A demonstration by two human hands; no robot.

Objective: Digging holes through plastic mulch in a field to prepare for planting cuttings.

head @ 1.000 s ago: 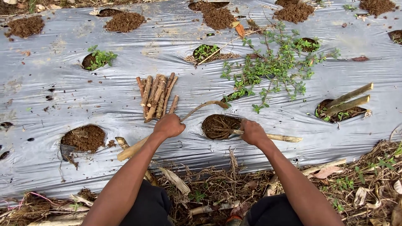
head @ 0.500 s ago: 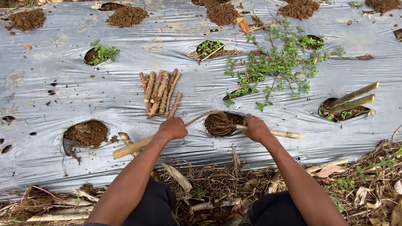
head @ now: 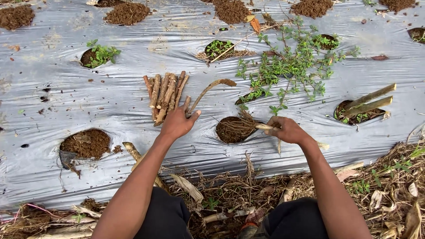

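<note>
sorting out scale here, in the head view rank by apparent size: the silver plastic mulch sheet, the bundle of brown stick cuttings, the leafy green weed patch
1. Silver plastic mulch sheet, by far the largest.
2. Leafy green weed patch.
3. Bundle of brown stick cuttings, by the left hand.
The weed patch lies slightly farther from the camera, yet spreads wider.

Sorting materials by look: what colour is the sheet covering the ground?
Silvery grey plastic sheet, clearest in the head view.

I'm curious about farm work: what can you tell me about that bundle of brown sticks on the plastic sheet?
The bundle of brown stem cuttings lies flat on the silver plastic mulch sheet, about ten short, rough, woody pieces side by side, fanned slightly toward the top. The left hand reaches its near end, fingers touching one cutting. They look dry, leafless and cut to similar length.
</note>
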